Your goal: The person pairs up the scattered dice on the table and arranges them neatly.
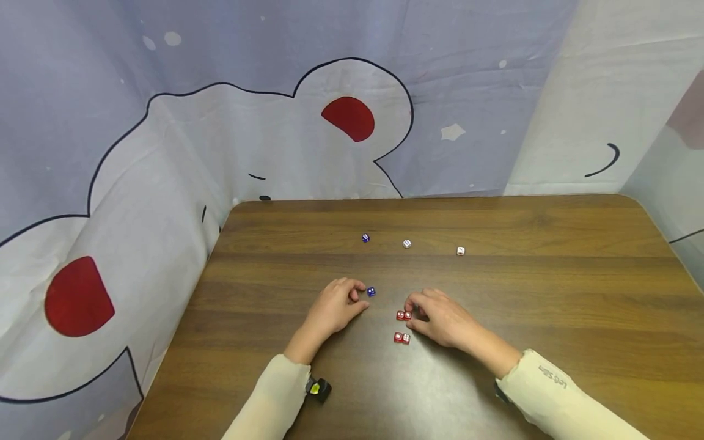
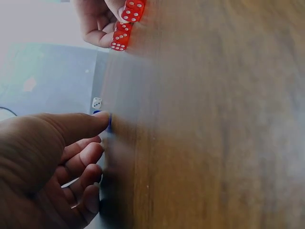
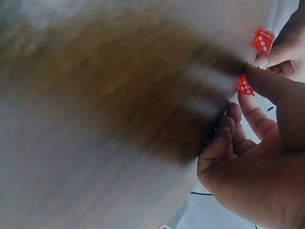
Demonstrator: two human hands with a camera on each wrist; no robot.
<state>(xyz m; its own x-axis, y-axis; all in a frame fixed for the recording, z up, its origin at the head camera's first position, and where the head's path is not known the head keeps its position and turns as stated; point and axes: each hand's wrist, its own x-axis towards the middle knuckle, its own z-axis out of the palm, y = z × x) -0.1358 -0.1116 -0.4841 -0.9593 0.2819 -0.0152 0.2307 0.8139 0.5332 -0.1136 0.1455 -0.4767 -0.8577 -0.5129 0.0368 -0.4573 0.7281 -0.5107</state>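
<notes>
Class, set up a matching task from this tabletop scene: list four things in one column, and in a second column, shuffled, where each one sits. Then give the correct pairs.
Things:
1. near blue die
2. far blue die
3. upper red dice pair
4. rightmost white die

Places:
A. alone toward the back of the table, on the right of the far row
B. at the left hand fingertips
C. at the right hand fingertips
D. on the left of the far row

Pairs: 1-B, 2-D, 3-C, 4-A
</notes>
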